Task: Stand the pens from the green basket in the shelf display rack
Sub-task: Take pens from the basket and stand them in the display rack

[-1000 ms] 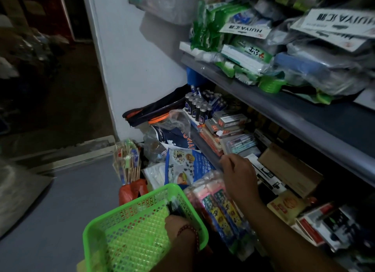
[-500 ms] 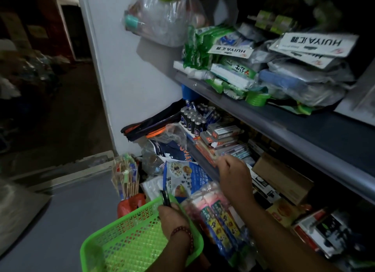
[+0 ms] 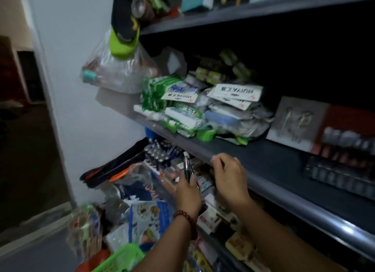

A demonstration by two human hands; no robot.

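My left hand (image 3: 187, 192), with a bead bracelet at the wrist, grips a dark pen (image 3: 186, 166) upright, its pale tip pointing up in front of the lower shelf. To its right my right hand (image 3: 229, 176) has its fingers curled at the front lip of the grey middle shelf (image 3: 263, 170); whether it holds anything is not visible. Only a corner of the green basket (image 3: 119, 259) shows at the bottom edge. A dark compartmented display rack (image 3: 341, 176) sits on the middle shelf at far right. Upright dark pens or markers (image 3: 156, 156) fill a box on the lower shelf.
Plastic packets (image 3: 186, 109) are piled on the middle shelf. A clear bag (image 3: 117, 72) hangs from the shelf end beside the white wall (image 3: 81, 109). Boxes and packets (image 3: 215, 217) crowd the lower shelf, and bagged goods (image 3: 142, 217) are stacked on the floor.
My left hand has lifted a pen out of the green basket up to shelf height. My right hand has risen to the middle shelf's lip. The view has tilted upward.
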